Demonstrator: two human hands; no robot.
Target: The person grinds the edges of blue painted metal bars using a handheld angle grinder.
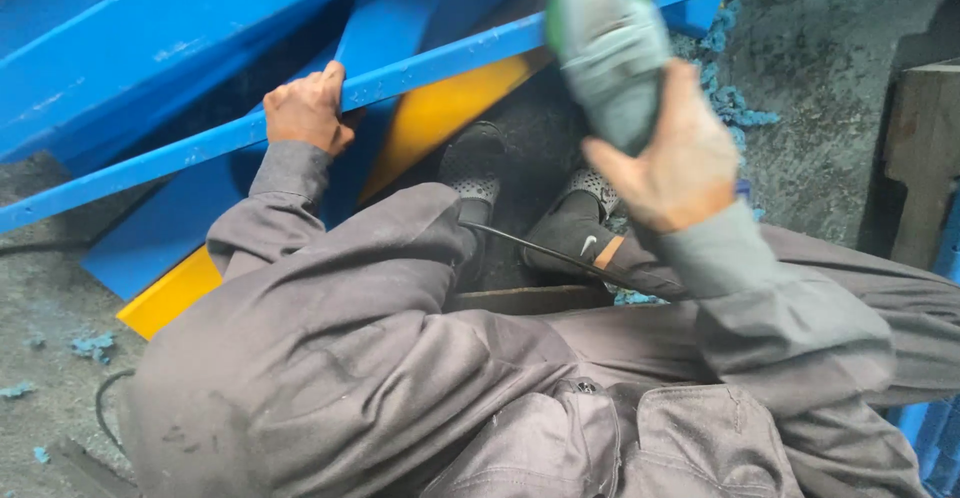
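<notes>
Blue steel frame [200, 48] fills the upper half, its beams slanting from lower left up to upper right, with a yellow panel [440, 108] showing beneath. You crouch over it in grey work clothes [360, 358], black shoes [575, 223] on the grey floor [820, 58], which is scattered with blue shavings [735, 103]. Your right hand [670, 158] has its fingers clamped round a grey-and-green power tool [605, 48], long axis pointing up and away from you toward the slanting blue rail [440, 58]; its working end is out of view. A black cord [540, 251] trails back across your knees. Your left hand [305, 108] has fingers closed over the rail's edge, well left of the tool. The right hand is nearer it.
</notes>
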